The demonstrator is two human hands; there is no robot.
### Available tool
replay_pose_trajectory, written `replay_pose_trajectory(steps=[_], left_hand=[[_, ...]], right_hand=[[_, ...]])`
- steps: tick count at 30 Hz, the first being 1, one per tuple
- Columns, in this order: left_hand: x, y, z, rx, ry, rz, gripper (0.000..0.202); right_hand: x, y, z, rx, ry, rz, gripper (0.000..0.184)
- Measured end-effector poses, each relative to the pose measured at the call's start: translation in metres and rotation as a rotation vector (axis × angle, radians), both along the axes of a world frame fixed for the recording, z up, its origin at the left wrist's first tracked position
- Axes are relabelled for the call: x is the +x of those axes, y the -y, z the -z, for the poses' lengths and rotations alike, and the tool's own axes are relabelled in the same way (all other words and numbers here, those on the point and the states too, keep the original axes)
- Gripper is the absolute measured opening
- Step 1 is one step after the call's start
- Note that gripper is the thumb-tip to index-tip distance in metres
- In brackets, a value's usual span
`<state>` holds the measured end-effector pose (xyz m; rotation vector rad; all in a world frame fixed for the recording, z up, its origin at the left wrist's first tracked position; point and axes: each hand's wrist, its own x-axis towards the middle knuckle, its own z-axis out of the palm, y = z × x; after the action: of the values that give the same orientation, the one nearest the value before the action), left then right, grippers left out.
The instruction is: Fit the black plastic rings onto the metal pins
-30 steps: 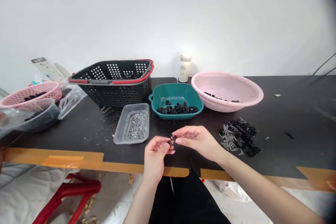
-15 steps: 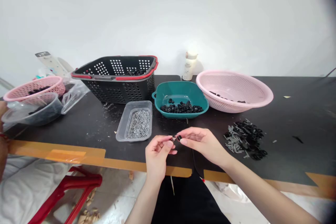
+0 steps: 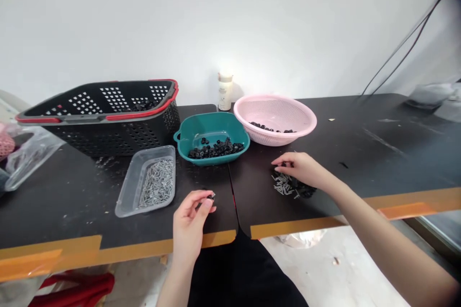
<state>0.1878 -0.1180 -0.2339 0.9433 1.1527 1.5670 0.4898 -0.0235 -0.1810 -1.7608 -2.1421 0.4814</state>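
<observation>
My left hand (image 3: 190, 220) is closed in a pinch above the table's front edge. Between its thumb and forefinger sits a small black part (image 3: 211, 196) with a light bit showing at its tip. Off to the right, my right hand (image 3: 302, 168) hangs over a pile of black parts and grey metal pins (image 3: 284, 186), covering much of it. Its thumb and fingers come close together around something dark, too hidden to name. Between and beyond the hands stands a teal basin (image 3: 183, 136) holding loose black parts (image 3: 219, 149).
A clear plastic tub (image 3: 124, 196) of metal pins lies left of my left hand. Behind it stands a black basket (image 3: 108, 136) with red handles. A pink colander (image 3: 306, 127) with black parts and a white bottle (image 3: 225, 92) are at the back. Tape (image 3: 306, 227) lines the front edge.
My right hand has left my left hand and moved right to the pile. My left hand still pinches a small part. The view has turned rightward.
</observation>
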Motion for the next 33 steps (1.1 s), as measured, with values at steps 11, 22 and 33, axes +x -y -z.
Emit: replay_pose_trajectory(steps=[11, 22, 33], left_hand=[[0.001, 0.0, -0.003, -0.035, 0.008, 0.0, 0.025], [0.005, 0.002, -0.005, 0.127, 0.002, 0.043, 0.012], [0.012, 0.01, -0.025, 0.278, -0.055, -0.108, 0.01]], right_hand=[[-0.002, 0.002, -0.001, -0.058, -0.087, -0.275, 0.023], [-0.073, 0.02, 0.002, -0.462, -0.845, -0.171, 0.029], [-0.15, 0.044, -0.002, -0.719, -1.474, -0.272, 0.035]])
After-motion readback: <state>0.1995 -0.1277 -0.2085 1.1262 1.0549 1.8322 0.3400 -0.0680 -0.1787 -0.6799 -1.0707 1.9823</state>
